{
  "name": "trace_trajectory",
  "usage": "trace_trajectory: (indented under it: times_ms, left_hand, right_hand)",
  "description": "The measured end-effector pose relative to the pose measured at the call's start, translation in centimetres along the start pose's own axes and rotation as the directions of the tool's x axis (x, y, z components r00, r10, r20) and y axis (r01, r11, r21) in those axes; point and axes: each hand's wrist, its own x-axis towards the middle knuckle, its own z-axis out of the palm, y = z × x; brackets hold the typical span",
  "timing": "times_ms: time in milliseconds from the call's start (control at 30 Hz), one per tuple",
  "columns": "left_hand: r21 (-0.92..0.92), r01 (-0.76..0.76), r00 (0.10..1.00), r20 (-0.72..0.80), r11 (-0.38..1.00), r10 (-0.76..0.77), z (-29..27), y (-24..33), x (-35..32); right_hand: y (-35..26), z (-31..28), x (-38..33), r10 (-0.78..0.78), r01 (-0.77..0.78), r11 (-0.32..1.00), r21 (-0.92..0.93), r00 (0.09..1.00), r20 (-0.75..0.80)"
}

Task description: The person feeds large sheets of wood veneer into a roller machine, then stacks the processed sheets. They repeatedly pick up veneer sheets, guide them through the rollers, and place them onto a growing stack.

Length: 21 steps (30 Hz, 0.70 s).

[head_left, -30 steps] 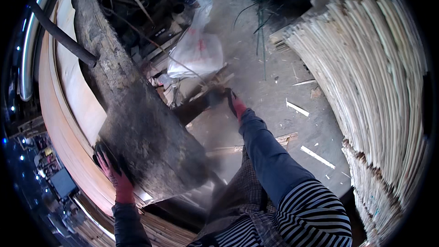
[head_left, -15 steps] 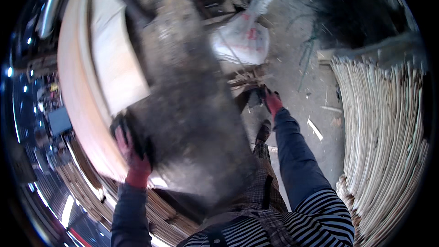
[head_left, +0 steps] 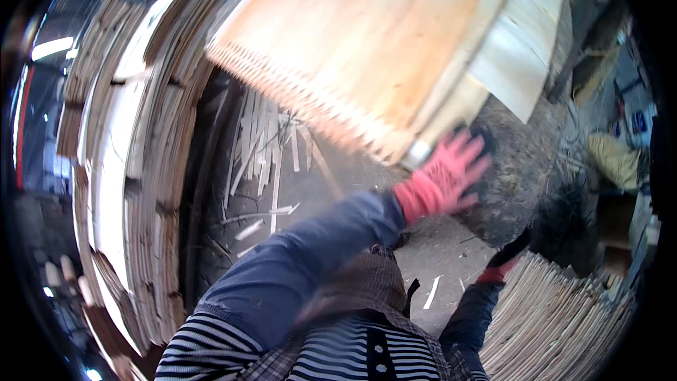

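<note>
My left hand [head_left: 450,171], in a red glove, is open with its fingers spread, slightly blurred. It hovers by the near corner of a tall stack of wood veneer sheets [head_left: 367,42], over the edge of a worn dark tabletop [head_left: 518,162]. Whether it touches the stack I cannot tell. Paler veneer sheets [head_left: 520,46] lie on the tabletop beside that stack. Lower right, my right hand [head_left: 509,257] wears a red glove with a dark palm. Its fingers look stretched out, close above a stack of veneer standing on edge [head_left: 557,317], and nothing shows in it.
Tall piles of veneer [head_left: 159,169] stand along the left. Thin wood strips [head_left: 257,144] litter the floor between them and the stack, with more scraps [head_left: 431,292] near my legs. Dark tangled material [head_left: 564,219] and a tan sack [head_left: 613,161] are at the right.
My view has swung left, bringing the veneer stack to the centre. My left hand has come off the tabletop's edge, fingers spread. My right hand now appears beside the edge-standing veneer.
</note>
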Motion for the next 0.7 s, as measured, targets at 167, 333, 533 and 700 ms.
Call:
trace_trajectory:
  times_ms: [167,333,533,700]
  left_hand:
    - [-0.263,0.178,0.983,0.094,0.948,-0.159,-2.0,2.5,-21.9]
    - [-0.09,0.727,0.684,0.193,0.681,-0.704,-7.5,4.3,-48.0]
    - [0.106,0.994,0.056,-0.203,0.035,-0.978,-10.3,11.3,-69.2]
    - [-0.155,0.927,-0.339,0.038,-0.341,-0.94,-3.6,15.2,-74.8]
  right_hand:
    - [-9.4,3.2,-4.4,-0.253,0.242,0.733,-0.636,0.964,0.076]
    - [-14.8,14.1,-8.0,-0.321,0.44,0.148,-0.886,0.868,0.378]
    - [-12.2,18.2,-8.3,-0.267,0.19,-0.097,-0.977,0.941,0.209]
    - [-18.8,18.4,-8.6,-0.024,0.342,-0.138,-0.93,0.937,0.348]
